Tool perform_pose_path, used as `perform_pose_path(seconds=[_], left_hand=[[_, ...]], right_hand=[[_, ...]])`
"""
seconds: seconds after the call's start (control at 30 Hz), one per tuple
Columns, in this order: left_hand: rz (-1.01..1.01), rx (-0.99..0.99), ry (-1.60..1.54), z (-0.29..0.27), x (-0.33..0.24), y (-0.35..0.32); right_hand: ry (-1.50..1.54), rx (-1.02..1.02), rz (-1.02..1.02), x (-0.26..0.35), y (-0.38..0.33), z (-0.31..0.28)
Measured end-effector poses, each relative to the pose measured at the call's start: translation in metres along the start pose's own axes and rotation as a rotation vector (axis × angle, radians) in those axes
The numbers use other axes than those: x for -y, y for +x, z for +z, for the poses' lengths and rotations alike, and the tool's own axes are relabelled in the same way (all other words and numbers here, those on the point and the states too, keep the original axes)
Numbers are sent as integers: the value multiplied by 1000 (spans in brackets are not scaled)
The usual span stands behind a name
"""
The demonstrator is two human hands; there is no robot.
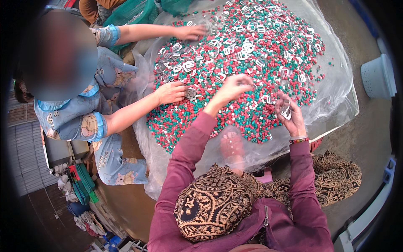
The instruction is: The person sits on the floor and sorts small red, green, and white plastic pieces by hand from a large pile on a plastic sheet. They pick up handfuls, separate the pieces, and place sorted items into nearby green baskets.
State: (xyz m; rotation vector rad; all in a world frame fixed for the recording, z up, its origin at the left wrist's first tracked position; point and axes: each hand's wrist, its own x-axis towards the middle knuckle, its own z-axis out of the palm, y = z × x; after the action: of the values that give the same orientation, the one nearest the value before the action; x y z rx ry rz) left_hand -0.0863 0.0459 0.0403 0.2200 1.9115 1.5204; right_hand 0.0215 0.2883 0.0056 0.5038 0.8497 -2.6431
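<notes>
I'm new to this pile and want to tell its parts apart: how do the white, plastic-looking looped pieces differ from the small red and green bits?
The white, plastic-looking looped pieces are clearly larger than the small red and green bits. The looped pieces have open middles, while the bits look compact. The looped pieces are scattered; the bits are far more numerous. Both lie on the translucent whitish sheeting.

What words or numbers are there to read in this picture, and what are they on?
Blue shirt across from you: dark lettering, which I won't copy out.
Blue trousers: dark lettering too, also not copied.
Buckle in the right hand: too small to tell if it's marked.
</notes>
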Motion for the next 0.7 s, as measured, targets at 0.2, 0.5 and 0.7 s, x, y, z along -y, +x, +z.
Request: perform_pose_path(seconds=[0.2,0.5,0.7], left_hand=[[415,-175,1308,34,44,61],[191,-366,358,-26,19,-44],[46,-147,-889,-31,21,-53]], right_hand=[[-160,-182,98,13,7,-17],[-143,-24,-2,27,30,34],[312,144,163,12,20,42]])
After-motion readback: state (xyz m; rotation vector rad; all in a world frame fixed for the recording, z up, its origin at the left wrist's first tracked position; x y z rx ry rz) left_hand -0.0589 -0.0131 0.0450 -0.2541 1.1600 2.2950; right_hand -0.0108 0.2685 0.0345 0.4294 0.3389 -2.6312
